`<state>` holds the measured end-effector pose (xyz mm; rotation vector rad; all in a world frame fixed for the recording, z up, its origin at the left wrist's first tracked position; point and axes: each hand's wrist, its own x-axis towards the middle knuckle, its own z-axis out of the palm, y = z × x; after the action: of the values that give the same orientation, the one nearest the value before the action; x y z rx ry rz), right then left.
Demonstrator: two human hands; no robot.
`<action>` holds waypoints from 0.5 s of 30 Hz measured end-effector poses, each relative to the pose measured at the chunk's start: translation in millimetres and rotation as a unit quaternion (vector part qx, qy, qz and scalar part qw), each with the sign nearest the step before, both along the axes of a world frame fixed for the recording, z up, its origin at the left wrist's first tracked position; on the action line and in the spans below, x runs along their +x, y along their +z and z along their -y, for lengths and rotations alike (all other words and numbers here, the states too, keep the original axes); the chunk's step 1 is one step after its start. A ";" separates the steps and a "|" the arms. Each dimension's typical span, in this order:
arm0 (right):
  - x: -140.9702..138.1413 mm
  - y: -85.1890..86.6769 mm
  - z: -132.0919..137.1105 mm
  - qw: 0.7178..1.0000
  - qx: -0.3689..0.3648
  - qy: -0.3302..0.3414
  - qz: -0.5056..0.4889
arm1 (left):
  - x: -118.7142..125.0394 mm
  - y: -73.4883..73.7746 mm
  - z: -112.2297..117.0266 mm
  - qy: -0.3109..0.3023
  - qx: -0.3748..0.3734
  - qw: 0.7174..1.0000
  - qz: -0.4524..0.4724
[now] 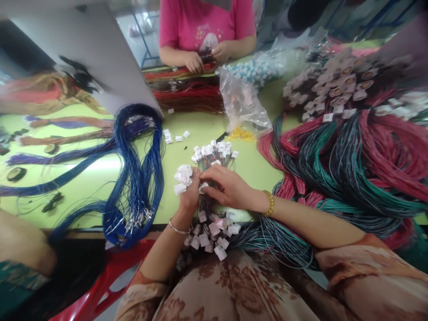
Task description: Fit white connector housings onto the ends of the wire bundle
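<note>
My left hand (191,192) is closed around several white plastic connectors (183,174) that stick out on its left side. Just right of it, my right hand (224,185) pinches a small white connector (203,187) between thumb and fingers. Behind both hands lies a cluster of wired white connectors (220,148) on the table. Another bunch of connectors (214,229) hangs at the table's front edge below my hands, with dark wires running up between them. Part of the left hand's grip is hidden.
Blue wire bundles (137,174) lie at left, and red, black and green bundles (321,165) at right. Ahead are a clear plastic bag (244,100), yellow pieces (241,133) and loose white connectors (179,138). Across the green table (247,162), a person in pink (207,26) handles red wires.
</note>
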<state>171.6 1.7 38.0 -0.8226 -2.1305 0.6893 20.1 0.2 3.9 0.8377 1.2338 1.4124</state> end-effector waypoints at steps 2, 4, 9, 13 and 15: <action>3.3 -1.9 -8.0 1.000 0.004 -0.014 0.000 | 0.1 2.7 -1.0 -0.022 -0.013 0.999 0.047; 7.5 -5.7 -17.9 0.999 0.010 -0.035 0.015 | 0.0 4.9 -1.8 -0.046 -0.045 0.995 0.081; 15.7 -9.4 -34.3 0.992 -0.069 -0.017 0.105 | -2.4 7.1 -3.2 -0.100 -0.073 0.986 0.108; 14.7 0.0 -26.0 0.988 -0.118 0.015 0.094 | -4.8 6.8 -5.8 -0.103 -0.065 0.984 0.130; 13.6 5.6 -20.3 0.986 -0.150 0.028 0.070 | -5.5 5.9 -7.7 -0.096 -0.074 0.982 0.146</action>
<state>185.2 22.0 43.6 -0.9997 -2.2123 1.0269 14.6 7.9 9.8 0.6050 0.9925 1.2219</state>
